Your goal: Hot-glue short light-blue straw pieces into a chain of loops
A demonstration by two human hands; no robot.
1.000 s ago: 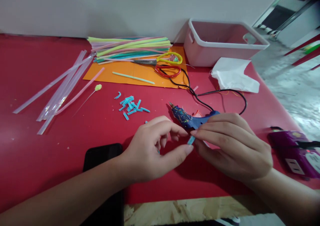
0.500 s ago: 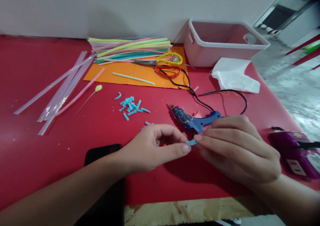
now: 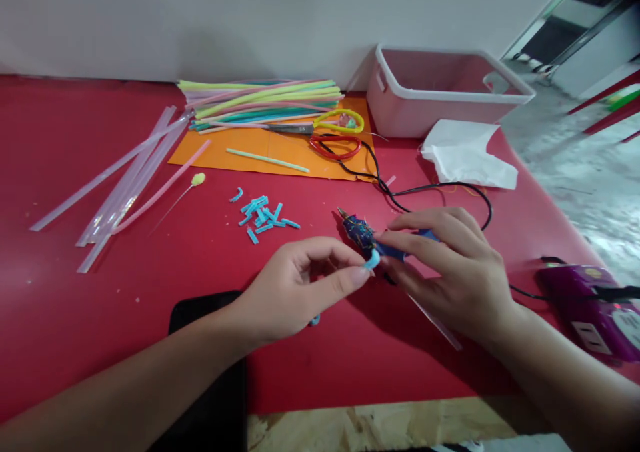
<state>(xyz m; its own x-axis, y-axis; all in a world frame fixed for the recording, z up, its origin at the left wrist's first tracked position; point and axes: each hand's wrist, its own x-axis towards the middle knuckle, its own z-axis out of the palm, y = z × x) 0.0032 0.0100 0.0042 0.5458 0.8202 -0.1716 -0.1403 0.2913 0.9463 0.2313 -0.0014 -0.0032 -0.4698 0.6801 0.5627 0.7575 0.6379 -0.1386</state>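
Note:
My left hand pinches a small curved blue straw piece between thumb and forefinger. My right hand lies over the handle of the blue glue gun, fingers curling round it; the nozzle points left, right beside the straw piece. A clear glue stick pokes out below my right hand. Several more cut blue pieces lie in a small heap on the red table. Another blue bit shows under my left hand.
A bundle of coloured straws, scissors and orange paper lie at the back. A white bin and tissue sit back right. Clear sleeves lie left, a black phone near, a purple power strip right.
My right hand let go of the blue piece and moved up onto the glue gun handle. My left hand kept the piece and carried it up to the gun's nozzle.

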